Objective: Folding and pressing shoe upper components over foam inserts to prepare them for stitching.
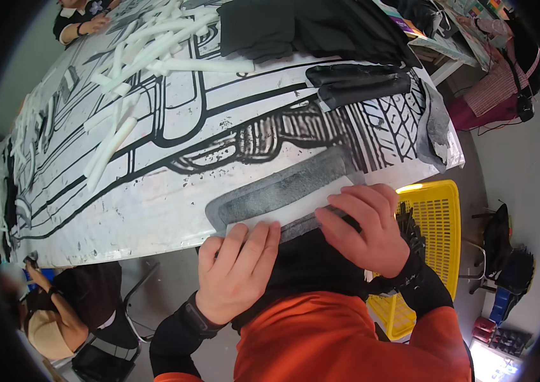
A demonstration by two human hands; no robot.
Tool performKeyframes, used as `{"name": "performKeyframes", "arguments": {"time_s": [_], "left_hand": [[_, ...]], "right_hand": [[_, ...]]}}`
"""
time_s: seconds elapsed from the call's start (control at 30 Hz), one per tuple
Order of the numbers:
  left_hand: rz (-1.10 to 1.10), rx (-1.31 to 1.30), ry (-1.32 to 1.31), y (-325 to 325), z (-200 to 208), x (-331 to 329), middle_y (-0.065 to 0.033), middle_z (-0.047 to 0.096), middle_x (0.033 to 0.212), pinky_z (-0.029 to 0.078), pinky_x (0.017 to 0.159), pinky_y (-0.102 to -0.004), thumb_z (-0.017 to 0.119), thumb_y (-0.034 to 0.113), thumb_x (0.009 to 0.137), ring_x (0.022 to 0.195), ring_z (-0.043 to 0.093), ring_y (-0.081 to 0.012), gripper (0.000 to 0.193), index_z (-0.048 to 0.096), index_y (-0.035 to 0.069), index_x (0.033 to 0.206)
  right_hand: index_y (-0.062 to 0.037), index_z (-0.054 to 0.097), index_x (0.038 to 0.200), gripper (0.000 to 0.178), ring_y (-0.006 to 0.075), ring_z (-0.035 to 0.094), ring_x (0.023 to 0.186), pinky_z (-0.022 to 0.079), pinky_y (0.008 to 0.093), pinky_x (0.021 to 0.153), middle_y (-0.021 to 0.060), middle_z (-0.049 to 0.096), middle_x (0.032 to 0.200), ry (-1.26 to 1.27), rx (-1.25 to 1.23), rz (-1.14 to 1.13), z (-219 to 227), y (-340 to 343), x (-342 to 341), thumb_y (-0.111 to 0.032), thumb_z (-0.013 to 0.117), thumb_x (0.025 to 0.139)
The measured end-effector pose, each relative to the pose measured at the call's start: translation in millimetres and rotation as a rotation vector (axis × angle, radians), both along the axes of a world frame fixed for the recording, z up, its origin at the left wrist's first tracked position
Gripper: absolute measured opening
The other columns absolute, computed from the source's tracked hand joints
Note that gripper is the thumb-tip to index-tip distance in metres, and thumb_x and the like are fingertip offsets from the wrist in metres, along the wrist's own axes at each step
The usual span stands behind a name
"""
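Note:
A grey fabric piece [276,188] with a rounded left end lies at the near edge of the table. A flat white strip [305,207] runs along it, and a grey band of fabric shows on the strip's near side. My left hand [235,270] is closed at the strip's left end, fingertips pressed on it and thumb at the edge. My right hand [369,226] grips the strip's right end with bent fingers, its thumb near the grey band. What lies under the right fingers is hidden.
White foam strips [149,54] pile up at the far left of the printed table cover [174,216]. Black fabric [321,28] and folded black pieces [359,83] lie beyond my hands. A yellow plastic basket [439,229] stands at my right. Other people sit around the table.

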State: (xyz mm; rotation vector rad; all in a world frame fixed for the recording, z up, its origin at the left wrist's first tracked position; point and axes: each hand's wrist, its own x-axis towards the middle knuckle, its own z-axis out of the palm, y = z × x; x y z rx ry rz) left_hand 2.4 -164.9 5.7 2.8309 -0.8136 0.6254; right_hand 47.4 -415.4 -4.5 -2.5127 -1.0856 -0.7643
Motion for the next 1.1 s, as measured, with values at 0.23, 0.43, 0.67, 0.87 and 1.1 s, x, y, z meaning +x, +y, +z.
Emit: {"name": "performKeyframes", "arguments": {"time_s": [0.23, 0.43, 0.67, 0.87, 1.1], "left_hand": [[-0.072, -0.085, -0.067, 11, -6, 6, -0.0060, 0.070, 0.108, 0.048, 0.079, -0.0342, 0.066, 0.012, 0.083, 0.097, 0.066, -0.0223, 0.031, 0.075, 0.005, 0.111], [0.118, -0.365, 0.178, 7, 17, 2, -0.0054, 0.074, 0.102, 0.043, 0.084, -0.0385, 0.080, 0.002, 0.076, 0.088, 0.067, -0.0263, 0.039, 0.069, 0.005, 0.114], [0.386, -0.512, 0.513, 1, 38, 26, -0.0042, 0.072, 0.089, 0.038, 0.090, -0.0387, 0.083, 0.008, 0.084, 0.087, 0.065, -0.0259, 0.050, 0.057, 0.006, 0.127], [0.496, -0.248, 0.284, -14, 40, 45, -0.0083, 0.068, 0.106, 0.039, 0.099, -0.0447, 0.083, 0.010, 0.081, 0.101, 0.064, -0.0282, 0.057, 0.056, 0.006, 0.131], [0.040, -0.156, -0.004, -16, -4, 29, -0.0112, 0.068, 0.118, 0.053, 0.094, -0.0443, 0.070, 0.005, 0.080, 0.106, 0.064, -0.0300, 0.027, 0.077, 0.003, 0.106]], "right_hand": [[-0.0101, 0.070, 0.120, 0.041, 0.0194, 0.061, 0.109, 0.040, 0.0432, 0.099, 0.0014, 0.062, 0.117, 0.081, -0.199, -0.012, 9, 4, 0, -0.017, 0.071, 0.080], [-0.0087, 0.071, 0.113, 0.044, 0.0215, 0.061, 0.099, 0.041, 0.0445, 0.096, 0.0020, 0.061, 0.108, 0.354, -0.039, 0.071, 24, 0, 8, -0.013, 0.080, 0.070], [-0.0097, 0.069, 0.097, 0.027, 0.0256, 0.062, 0.087, 0.043, 0.0409, 0.085, 0.0031, 0.065, 0.091, 0.527, 0.117, -0.075, 33, 6, 24, -0.017, 0.086, 0.077], [-0.0093, 0.061, 0.089, 0.029, 0.0278, 0.065, 0.076, 0.044, 0.0399, 0.079, 0.0038, 0.066, 0.079, 0.696, 0.164, -0.284, 43, 23, 39, -0.018, 0.086, 0.078], [-0.0086, 0.062, 0.090, 0.029, 0.0274, 0.066, 0.077, 0.044, 0.0402, 0.079, 0.0034, 0.068, 0.079, 0.816, 0.099, -0.213, 46, 17, 53, -0.019, 0.086, 0.078]]}}
